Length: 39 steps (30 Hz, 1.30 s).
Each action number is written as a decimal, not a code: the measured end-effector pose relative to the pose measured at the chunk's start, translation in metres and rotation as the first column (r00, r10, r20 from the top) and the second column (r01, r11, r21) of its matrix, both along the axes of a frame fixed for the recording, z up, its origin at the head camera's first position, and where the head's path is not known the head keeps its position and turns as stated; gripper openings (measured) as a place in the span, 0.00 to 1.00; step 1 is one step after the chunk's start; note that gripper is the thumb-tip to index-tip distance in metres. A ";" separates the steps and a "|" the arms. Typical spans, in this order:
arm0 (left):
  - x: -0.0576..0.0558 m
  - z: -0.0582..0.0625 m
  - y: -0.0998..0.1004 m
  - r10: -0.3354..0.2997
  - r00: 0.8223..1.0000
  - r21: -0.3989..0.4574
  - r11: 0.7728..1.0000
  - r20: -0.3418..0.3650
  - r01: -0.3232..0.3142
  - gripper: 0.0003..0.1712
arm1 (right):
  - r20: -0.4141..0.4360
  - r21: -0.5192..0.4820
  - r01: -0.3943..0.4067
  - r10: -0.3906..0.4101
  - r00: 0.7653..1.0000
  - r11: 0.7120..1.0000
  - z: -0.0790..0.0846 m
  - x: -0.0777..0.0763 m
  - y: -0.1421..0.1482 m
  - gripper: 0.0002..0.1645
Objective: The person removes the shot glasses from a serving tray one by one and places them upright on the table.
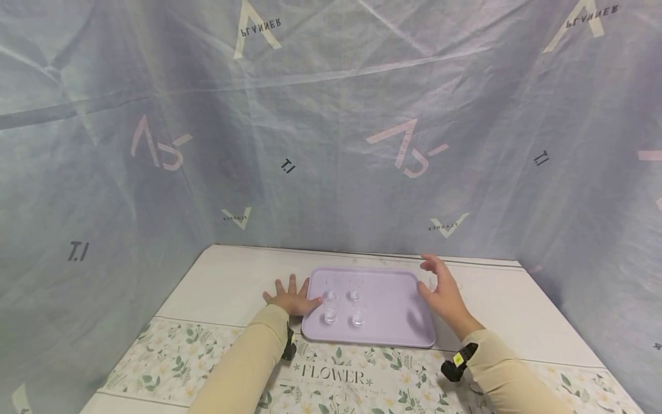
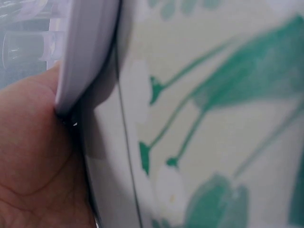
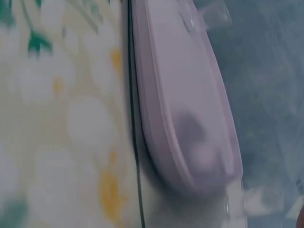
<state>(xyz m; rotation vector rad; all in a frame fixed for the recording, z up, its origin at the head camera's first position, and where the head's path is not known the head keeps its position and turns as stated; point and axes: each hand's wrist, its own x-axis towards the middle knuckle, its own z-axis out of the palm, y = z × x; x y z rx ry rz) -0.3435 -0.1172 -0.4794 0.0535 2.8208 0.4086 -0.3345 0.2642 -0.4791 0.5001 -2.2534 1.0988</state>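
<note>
A lavender tray (image 1: 393, 305) lies on the table with several small clear glasses (image 1: 358, 316) standing in its left half. My left hand (image 1: 293, 299) is at the tray's left edge, fingers spread on the table and thumb reaching over the rim. In the left wrist view, the palm (image 2: 38, 156) sits against the tray's wall (image 2: 90, 52). By the tray's right edge is my right hand (image 1: 442, 293), its fingers loosely bent and apart, holding nothing. Close to it, partly hidden, stand more clear glasses (image 1: 433, 282). The right wrist view shows one such glass (image 3: 263, 202) beyond the tray's end.
White table surface (image 1: 248, 270) surrounds the tray, with a flower-printed band (image 1: 331, 376) along the near side. A bluish-grey printed curtain (image 1: 331, 144) encloses the table at the back and both sides.
</note>
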 end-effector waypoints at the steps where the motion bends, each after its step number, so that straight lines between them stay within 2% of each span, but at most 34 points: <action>1: 0.000 0.000 0.000 0.002 1.000 0.000 1.000 0.000 -0.002 0.51 | 0.001 -0.007 -0.023 0.023 1.000 1.000 0.000 0.001 -0.005 0.39; 6: 0.001 0.001 0.001 0.002 1.000 0.003 1.000 0.000 -0.002 0.51 | -0.001 -0.024 -0.123 0.123 0.992 0.992 0.000 0.003 -0.026 0.40; 7: 0.003 0.005 0.002 0.004 1.000 0.002 1.000 0.013 -0.004 0.50 | -0.012 -0.026 -0.141 0.141 0.990 0.990 0.000 0.003 -0.030 0.41; 12: 0.002 0.004 0.002 0.000 1.000 -0.002 1.000 0.014 0.000 0.50 | -0.033 -0.036 -0.203 0.201 0.979 0.979 0.002 0.006 -0.049 0.40; 19: 0.004 0.006 0.002 0.005 1.000 -0.004 1.000 0.020 -0.005 0.50 | 0.024 -0.116 -0.316 0.321 0.947 0.942 0.017 0.030 -0.076 0.39; 20: 0.002 0.002 0.002 0.003 1.000 -0.002 1.000 0.009 -0.003 0.52 | 0.038 -0.127 -0.327 0.334 0.942 0.936 0.017 0.032 -0.079 0.39; 26: 0.000 0.000 0.001 0.002 1.000 -0.011 1.000 0.009 -0.002 0.51 | 0.112 -0.178 -0.380 0.403 0.908 0.907 -0.008 0.026 -0.088 0.41; 27: 0.002 0.004 0.002 0.005 1.000 -0.014 1.000 0.020 -0.005 0.50 | 0.121 -0.186 -0.394 0.419 0.900 0.900 -0.012 0.024 -0.090 0.42; 32: 0.002 0.005 0.002 0.006 1.000 -0.017 1.000 0.013 -0.005 0.50 | 0.171 -0.246 -0.452 0.498 0.850 0.857 -0.021 0.025 -0.098 0.43; 35: 0.001 0.004 0.001 0.004 1.000 -0.021 1.000 0.008 -0.004 0.50 | 0.218 -0.269 -0.452 0.511 0.832 0.850 -0.023 0.028 -0.103 0.46; 39: -0.001 0.002 0.001 0.003 1.000 -0.018 1.000 0.013 -0.003 0.50 | 0.247 -0.265 -0.447 0.508 0.825 0.854 -0.024 0.032 -0.108 0.46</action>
